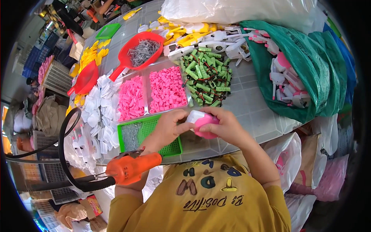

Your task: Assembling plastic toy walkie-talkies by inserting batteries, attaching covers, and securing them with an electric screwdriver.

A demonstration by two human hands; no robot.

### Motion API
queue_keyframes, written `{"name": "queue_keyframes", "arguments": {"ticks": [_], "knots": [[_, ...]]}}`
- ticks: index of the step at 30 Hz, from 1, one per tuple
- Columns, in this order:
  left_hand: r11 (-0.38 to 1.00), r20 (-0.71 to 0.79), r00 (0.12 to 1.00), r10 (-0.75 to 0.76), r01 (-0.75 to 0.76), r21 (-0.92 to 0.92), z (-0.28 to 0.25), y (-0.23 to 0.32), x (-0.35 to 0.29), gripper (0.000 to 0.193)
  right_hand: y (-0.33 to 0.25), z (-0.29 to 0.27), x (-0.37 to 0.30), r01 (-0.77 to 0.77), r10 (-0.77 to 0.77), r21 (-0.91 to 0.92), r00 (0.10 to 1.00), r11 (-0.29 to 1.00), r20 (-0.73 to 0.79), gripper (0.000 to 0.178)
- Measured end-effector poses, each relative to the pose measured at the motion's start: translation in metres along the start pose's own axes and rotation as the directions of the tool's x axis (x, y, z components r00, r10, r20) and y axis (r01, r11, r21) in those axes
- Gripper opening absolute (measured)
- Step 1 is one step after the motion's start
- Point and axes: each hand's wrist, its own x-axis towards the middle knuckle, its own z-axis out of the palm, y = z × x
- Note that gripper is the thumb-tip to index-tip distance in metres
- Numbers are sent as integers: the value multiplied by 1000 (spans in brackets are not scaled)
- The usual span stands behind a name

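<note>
Two hands fitting a pink-and-white plastic shell together

Both hands meet just above the near edge of the worktop [255,112], over its tiled surface. The left hand [169,125] and the right hand [228,125] hold one small plastic piece [203,123] between them. It has a rounded bright pink body with a white cap or half on its upper left side. The left fingers [181,116] curl in and pinch the white end, while the right fingers [217,113] wrap over the pink end from the far side and press on it. Neither hand is spread.

By the look of the grip, the step in hand is joining or seating the white part on the pink one. The seam is hidden under the fingers, so I cannot tell whether it is closed. The next move seems to call for an even squeeze from both sides, with the halves kept lined up so that nothing slips askew.

Just beyond the left hand lies a green mesh tray [170,149] with a heap of small metal parts. An orange power screwdriver [133,167] hangs close by the left forearm. Clear bins of pink parts [167,89] and a pile of green cylinders [206,75] lie farther back.
</note>
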Motion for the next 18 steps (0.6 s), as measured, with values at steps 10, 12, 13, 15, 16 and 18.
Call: {"name": "queue_keyframes", "arguments": {"ticks": [10,12,13,15,16,18], "knots": [[708,-191,964,185,-265,-655,-36,45,-105,65,23,23,6,383,-559,-705,829,597,-24,56],[521,-227,971,-68,-159,-838,-30,37,-119,52,35,34,5,430,-631,-776,774,461,55,51],[328,-231,958,-168,-167,-930,-32,40,-110,47,40,41,5,450,-692,-839,710,307,128,46],[871,-451,893,6,-226,-435,-45,33,-96,39,46,55,1,445,-645,-843,747,302,163,42],[896,-508,857,-91,-152,-416,-45,18,-97,38,52,59,-2,438,-625,-847,762,302,171,42],[809,-590,807,29,-366,-460,-51,0,-90,43,60,67,-8,446,-576,-846,789,293,216,39]]}}
